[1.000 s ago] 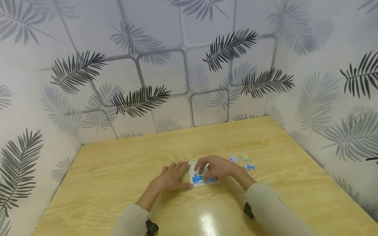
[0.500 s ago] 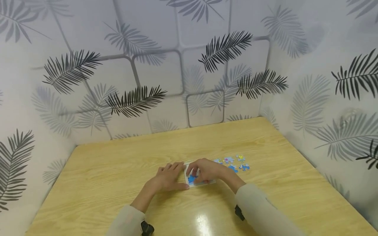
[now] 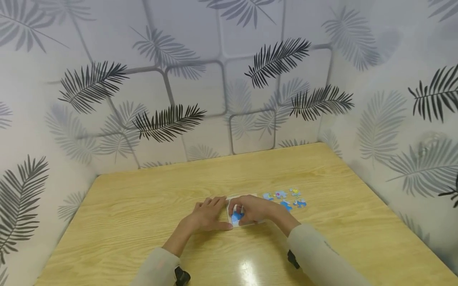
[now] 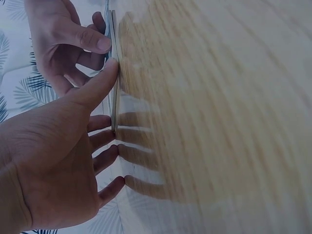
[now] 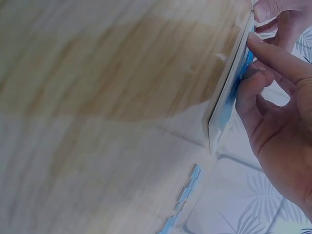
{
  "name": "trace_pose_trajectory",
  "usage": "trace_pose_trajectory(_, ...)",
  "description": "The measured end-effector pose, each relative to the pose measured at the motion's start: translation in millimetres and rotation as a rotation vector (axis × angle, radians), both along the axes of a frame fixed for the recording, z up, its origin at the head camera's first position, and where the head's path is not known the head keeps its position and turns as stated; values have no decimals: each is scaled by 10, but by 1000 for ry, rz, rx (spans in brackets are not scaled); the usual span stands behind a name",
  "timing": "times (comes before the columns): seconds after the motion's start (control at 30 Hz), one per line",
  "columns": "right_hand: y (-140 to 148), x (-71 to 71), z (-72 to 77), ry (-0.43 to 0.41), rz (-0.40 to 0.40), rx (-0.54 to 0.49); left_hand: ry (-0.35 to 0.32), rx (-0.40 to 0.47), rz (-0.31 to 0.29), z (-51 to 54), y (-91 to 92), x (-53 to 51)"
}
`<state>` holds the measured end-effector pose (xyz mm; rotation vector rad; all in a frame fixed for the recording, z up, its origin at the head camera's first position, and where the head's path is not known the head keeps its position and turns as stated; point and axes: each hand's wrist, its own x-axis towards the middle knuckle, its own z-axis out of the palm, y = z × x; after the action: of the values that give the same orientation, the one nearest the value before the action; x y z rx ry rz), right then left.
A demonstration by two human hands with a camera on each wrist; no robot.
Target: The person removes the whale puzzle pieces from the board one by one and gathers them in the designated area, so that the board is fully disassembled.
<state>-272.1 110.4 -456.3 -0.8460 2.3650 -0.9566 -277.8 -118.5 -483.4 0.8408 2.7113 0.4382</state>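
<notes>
Touching the left side of a thin, flat puzzle board (image 5: 213,134), the left hand (image 3: 210,216) has its thumb at the near corner and its pointer finger at the far corner. Its grip is wide, with the fingers spread out and mostly straight. The right hand (image 3: 252,208) is bent over the top of the board, and its thumb touches the edge nearest the person. The fingers of this grip are curved, with a small gap by the thumb. I cannot tell if it is pinching a piece, because the hand covers that spot.

The board lies flat on the counter (image 3: 161,190), between the two hands. It has a plain white border and straight sides. Blue puzzle pieces (image 3: 236,217) lie inside it, partly under the right hand.

To the right of the board are loose pieces (image 3: 280,194), flat and thin, with round bumps and scooped-out bits. Most are blue, and one shows a yellow sun (image 3: 295,192).

The counter looks like yellow wood, with long wavy lines and a shiny white spot near the person. Behind it, the wall (image 3: 204,87) is pale, with feathery black and gray leaves and round-cornered boxes. Both sleeves (image 3: 157,262) are a light cream color.
</notes>
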Motion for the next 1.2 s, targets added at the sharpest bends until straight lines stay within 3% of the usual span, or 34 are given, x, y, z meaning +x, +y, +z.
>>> trace_pose_trajectory(0.13,-4,-5,7,-21,19,-17,0,-37,7,58,19,41)
trace_pose_trajectory(0.37,-15,-36,34,-7,37,-5,-10,-48,12,260,55,124)
trace_pose_trajectory(0.47,-13,-39,45,28,49,-2,-14,-54,16,255,59,113)
trace_pose_trajectory(0.7,-13,-41,24,146,64,12,-10,-52,18,62,30,16)
trace_pose_trajectory(0.8,-15,-47,2,174,62,26,-3,-31,12,27,22,6)
trace_pose_trajectory(1.2,-11,-33,1,303,76,87,7,-7,-8,151,18,104)
